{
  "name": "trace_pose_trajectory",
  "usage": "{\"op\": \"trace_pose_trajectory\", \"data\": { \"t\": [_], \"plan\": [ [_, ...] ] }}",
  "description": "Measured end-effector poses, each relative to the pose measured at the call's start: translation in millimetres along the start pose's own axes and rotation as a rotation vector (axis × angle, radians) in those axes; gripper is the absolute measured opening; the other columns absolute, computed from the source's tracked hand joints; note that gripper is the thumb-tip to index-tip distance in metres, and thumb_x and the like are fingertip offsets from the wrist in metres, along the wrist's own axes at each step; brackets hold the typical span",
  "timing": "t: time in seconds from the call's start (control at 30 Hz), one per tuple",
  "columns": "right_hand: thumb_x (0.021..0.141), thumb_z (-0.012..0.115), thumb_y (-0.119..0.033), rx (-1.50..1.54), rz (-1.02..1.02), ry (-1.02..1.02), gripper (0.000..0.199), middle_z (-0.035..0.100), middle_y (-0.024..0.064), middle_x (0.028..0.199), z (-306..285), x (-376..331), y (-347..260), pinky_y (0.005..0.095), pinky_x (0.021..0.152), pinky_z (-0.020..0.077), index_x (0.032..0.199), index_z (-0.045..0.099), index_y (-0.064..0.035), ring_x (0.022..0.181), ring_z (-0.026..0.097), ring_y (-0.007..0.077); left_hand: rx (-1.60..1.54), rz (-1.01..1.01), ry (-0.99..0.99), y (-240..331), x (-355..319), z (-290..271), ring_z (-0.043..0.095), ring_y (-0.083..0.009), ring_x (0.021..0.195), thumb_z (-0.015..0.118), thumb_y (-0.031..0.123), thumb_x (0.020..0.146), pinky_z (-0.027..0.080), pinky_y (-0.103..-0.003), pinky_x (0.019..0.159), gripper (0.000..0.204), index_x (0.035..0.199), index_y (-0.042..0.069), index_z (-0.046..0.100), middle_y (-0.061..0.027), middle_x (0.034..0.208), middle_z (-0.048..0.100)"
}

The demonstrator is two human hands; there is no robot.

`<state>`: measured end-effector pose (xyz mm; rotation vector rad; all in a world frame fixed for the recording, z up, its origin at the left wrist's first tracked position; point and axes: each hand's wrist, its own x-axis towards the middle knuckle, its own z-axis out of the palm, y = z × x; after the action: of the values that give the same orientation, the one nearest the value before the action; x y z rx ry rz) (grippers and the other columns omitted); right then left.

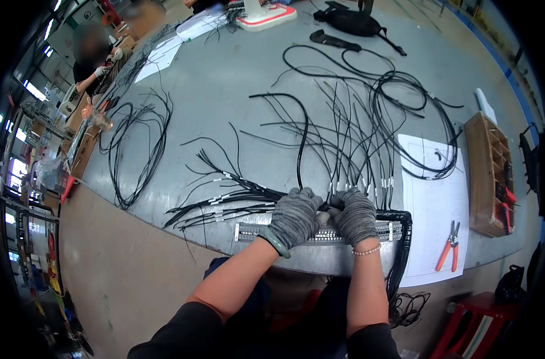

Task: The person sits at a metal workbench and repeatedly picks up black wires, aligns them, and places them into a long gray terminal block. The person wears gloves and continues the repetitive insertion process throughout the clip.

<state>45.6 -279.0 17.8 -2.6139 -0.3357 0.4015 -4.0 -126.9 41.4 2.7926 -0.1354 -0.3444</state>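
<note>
Both my hands wear grey knit gloves and meet at the near edge of the table, behind a grey terminal strip. My left hand is closed around a bundle of black wires that fans out to the left with white marker sleeves. A thicker black cable rises from behind its fingers. Beside it, my right hand is curled onto the same bundle, where labelled wires spread away from me. The fingertips hide the exact grip. At the right, the bundle bends down over the table edge.
Orange-handled pliers lie on a printed sheet. A wooden compartment box stands at the right. Coiled black cables lie at the back right, loose wire loops at the left. A gloved co-worker is at the far left.
</note>
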Motion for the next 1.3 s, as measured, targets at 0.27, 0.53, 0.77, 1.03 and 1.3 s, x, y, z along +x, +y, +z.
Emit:
{"op": "trace_pose_trajectory", "data": {
  "t": [0.27, 0.53, 0.77, 1.03, 1.3],
  "plan": [
    [0.067, 0.076, -0.016, 0.088, -0.136, 0.167, 0.024, 0.063, 0.0128, 0.088, 9, -6, -1, 0.0425, 0.076, 0.0495, 0.089, 0.069, -0.0101, 0.083, 0.062, 0.0309, -0.086, 0.005, 0.178, -12, 9, -1, 0.059, -0.0289, 0.091, 0.062, 0.027, 0.083, 0.048, -0.041, 0.079, 0.021, 0.095, 0.011, 0.065, -0.0095, 0.093, 0.059],
    [0.072, 0.077, -0.023, 0.031, -0.182, 0.247, 0.023, 0.063, 0.0125, 0.085, 13, -5, 7, 0.0392, 0.076, 0.0491, 0.087, 0.07, -0.0075, 0.081, 0.062, 0.03, 0.032, -0.059, 0.192, -10, 30, 1, 0.062, -0.0262, 0.095, 0.056, 0.03, 0.087, 0.049, -0.038, 0.084, 0.026, 0.106, 0.014, 0.064, -0.0081, 0.104, 0.062],
    [0.078, 0.072, -0.029, -0.134, -0.191, 0.14, 0.023, 0.061, 0.0083, 0.093, 10, 0, 8, 0.036, 0.088, 0.0473, 0.091, 0.068, -0.0104, 0.096, 0.06, 0.024, -0.472, -0.078, 0.154, -24, 36, 19, 0.065, -0.0239, 0.095, 0.058, 0.021, 0.09, 0.049, -0.033, 0.088, 0.03, 0.112, 0.001, 0.063, -0.0139, 0.103, 0.069],
    [0.079, 0.062, -0.015, -0.039, -0.223, 0.008, 0.019, 0.068, 0.019, 0.093, 6, 7, 19, 0.0408, 0.083, 0.0534, 0.09, 0.072, -0.0033, 0.09, 0.067, 0.0316, -0.294, -0.092, -0.071, -31, 73, 13, 0.066, -0.0173, 0.087, 0.062, 0.021, 0.089, 0.049, -0.029, 0.085, 0.028, 0.107, -0.001, 0.065, -0.0108, 0.093, 0.071],
    [0.076, 0.075, -0.023, -0.026, -0.143, -0.032, 0.023, 0.068, 0.0121, 0.091, 11, 12, 20, 0.0367, 0.086, 0.0514, 0.095, 0.072, -0.0105, 0.088, 0.066, 0.0255, 0.06, -0.146, -0.191, -16, 117, 28, 0.065, -0.0257, 0.088, 0.061, 0.047, 0.085, 0.049, -0.038, 0.085, 0.046, 0.105, 0.007, 0.069, -0.0143, 0.095, 0.069]
  ]
}}
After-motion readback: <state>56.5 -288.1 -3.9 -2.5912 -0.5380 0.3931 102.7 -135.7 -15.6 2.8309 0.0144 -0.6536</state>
